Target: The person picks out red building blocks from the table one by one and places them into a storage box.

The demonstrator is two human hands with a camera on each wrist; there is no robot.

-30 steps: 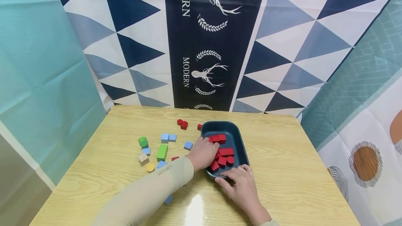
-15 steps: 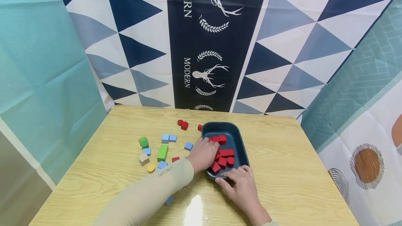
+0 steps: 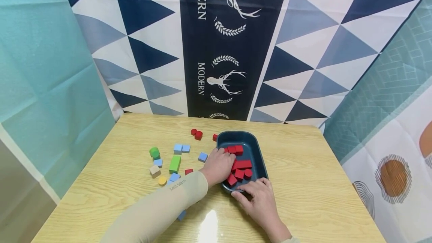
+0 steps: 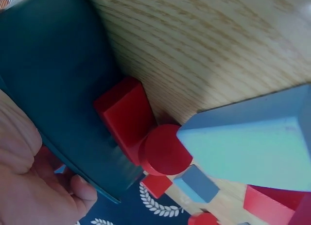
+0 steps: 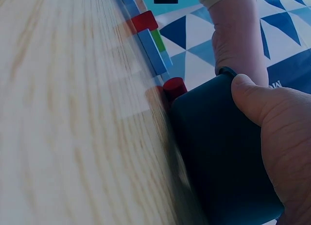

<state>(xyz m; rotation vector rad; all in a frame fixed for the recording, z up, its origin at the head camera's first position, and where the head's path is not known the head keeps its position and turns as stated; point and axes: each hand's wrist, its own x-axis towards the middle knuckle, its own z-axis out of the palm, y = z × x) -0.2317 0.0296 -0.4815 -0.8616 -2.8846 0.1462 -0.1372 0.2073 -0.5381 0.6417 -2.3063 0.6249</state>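
Note:
A dark blue tray (image 3: 258,160) holds several red blocks (image 3: 243,164), some in a row at its far part. My left hand (image 3: 220,164) reaches over the tray's left rim, fingers bent down among the red blocks. In the left wrist view the left hand (image 4: 43,181) lies across the rim, its fingertips mostly hidden; whether they hold a block I cannot tell. My right hand (image 3: 258,200) grips the tray's near right corner. In the right wrist view its thumb (image 5: 248,96) lies over the rim, against the outer wall (image 5: 218,147).
Left of the tray lie blue blocks (image 3: 203,157), a long green block (image 3: 174,164), a green cylinder (image 3: 154,152), a beige block (image 3: 155,171) and a yellow disc (image 3: 162,180). Red pieces (image 3: 198,135) lie behind, near the tray's far left corner. A patterned cloth (image 3: 219,48) hangs behind the table.
The red blocks beside my left fingers have shifted slightly, one now lining up against the long red block. Both hands and the tray stay nearly in place.

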